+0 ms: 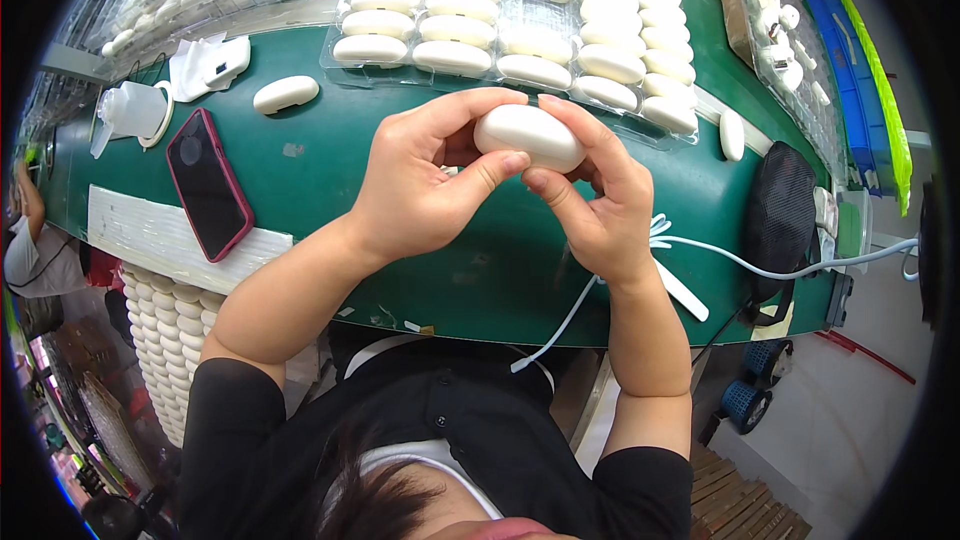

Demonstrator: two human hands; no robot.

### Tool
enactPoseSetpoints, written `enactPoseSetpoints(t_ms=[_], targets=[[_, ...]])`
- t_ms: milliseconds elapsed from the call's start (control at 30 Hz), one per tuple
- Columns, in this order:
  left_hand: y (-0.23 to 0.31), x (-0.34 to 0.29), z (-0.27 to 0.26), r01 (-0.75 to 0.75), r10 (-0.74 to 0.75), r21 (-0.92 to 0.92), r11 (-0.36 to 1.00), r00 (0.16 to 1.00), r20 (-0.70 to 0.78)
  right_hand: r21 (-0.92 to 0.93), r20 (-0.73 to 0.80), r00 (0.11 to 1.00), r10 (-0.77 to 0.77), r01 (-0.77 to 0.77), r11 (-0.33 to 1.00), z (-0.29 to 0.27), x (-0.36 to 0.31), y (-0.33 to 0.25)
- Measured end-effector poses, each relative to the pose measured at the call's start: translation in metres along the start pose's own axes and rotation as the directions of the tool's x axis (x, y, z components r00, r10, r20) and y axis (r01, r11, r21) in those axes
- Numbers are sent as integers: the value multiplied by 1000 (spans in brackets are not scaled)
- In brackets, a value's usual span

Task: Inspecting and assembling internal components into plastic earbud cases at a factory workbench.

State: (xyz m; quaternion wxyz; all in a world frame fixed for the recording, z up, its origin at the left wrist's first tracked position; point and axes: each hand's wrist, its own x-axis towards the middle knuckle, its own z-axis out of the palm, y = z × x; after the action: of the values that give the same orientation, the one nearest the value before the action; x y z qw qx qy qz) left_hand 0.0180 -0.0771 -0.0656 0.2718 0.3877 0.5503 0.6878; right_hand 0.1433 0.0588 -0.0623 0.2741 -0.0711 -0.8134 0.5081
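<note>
One glossy white oval plastic shell (535, 138) is held above the green surface (480, 285), pinched between the left hand (412, 180) and right hand (612, 205), neither nearer; its long axis runs left to right, dipping rightward. Beyond stands one clear plastic tray (538, 16) with five columns of white shells; leftward, one black-screened, red-cased phone (209, 185).
</note>
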Motion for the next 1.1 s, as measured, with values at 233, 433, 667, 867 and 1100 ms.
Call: enactPoseSetpoints(t_ms=[233, 433, 667, 867, 1100], targets=[[1, 6, -1, 86, -76, -184, 979, 995, 58, 186, 41, 990, 135, -140, 973, -1, 2, -2], [4, 1, 4, 135, -118, -191, 972, 988, 97, 296, -11, 964, 264, -249, 922, -2, 0, -2], [-1, -3, 8, 113, -103, -116, 987, 991, 89, 288, -165, 908, 386, -330, 899, 9, -1, -10], [4, 4, -1, 151, -142, -129, 980, 987, 76, 311, -127, 951, 281, -230, 922, -9, 3, 0], [19, 23, -35, 10, -1, 84, 996, 994, -109, 236, 4, 933, 359, -349, 907, -24, 8, -3]])
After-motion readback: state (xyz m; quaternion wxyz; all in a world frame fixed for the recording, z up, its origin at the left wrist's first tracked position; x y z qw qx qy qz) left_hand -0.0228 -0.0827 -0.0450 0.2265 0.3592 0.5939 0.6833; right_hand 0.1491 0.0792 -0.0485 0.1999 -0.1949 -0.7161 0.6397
